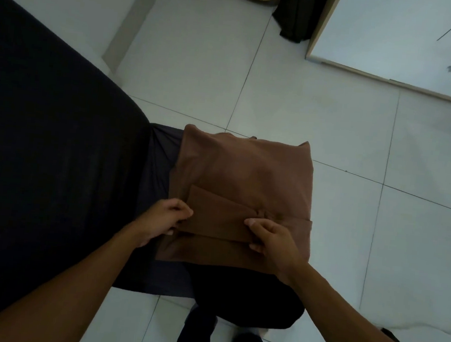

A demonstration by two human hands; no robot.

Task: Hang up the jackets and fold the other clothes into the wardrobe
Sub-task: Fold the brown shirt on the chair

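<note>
The brown garment [242,189] lies partly folded on the corner of the dark bed [43,139], overhanging the floor. Its folded band runs left to right between the 2 hands. The left hand [163,218] pinches the band's left end and the right hand [270,237] grips near its middle-right, so the next fold likely goes away from the person.

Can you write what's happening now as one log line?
step: folding | item: brown fabric garment | left hand: pinches folded strip | right hand: pinches strip | wardrobe: not reached
</note>
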